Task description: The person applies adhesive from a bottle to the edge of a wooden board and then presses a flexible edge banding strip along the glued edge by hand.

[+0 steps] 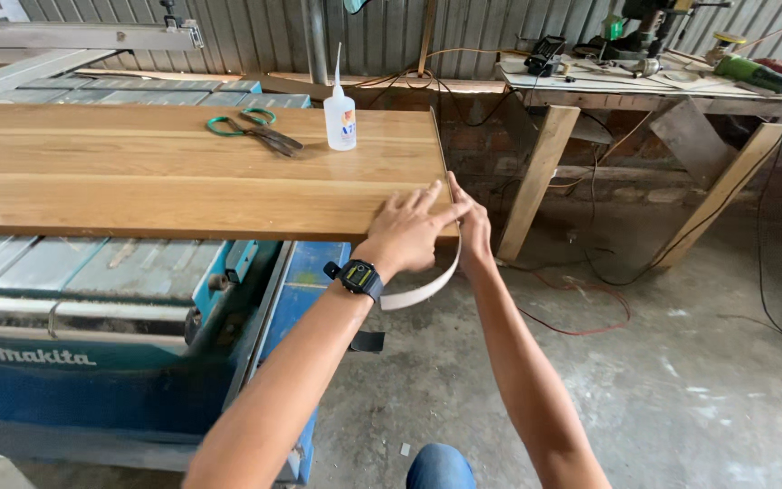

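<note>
Oak-coloured, the long flat wooden board (183, 172) lies under the left hand (406, 231), whose spread fingers press flat on its near right corner. Just beside it, the right hand (474, 226) pinches a thin pale edge-banding strip (423, 288) against the board's end; the strip's loose tail curls below the left wrist. Green-handled scissors (251, 129) and a white glue bottle (339, 113) stand well beyond both hands.
</note>
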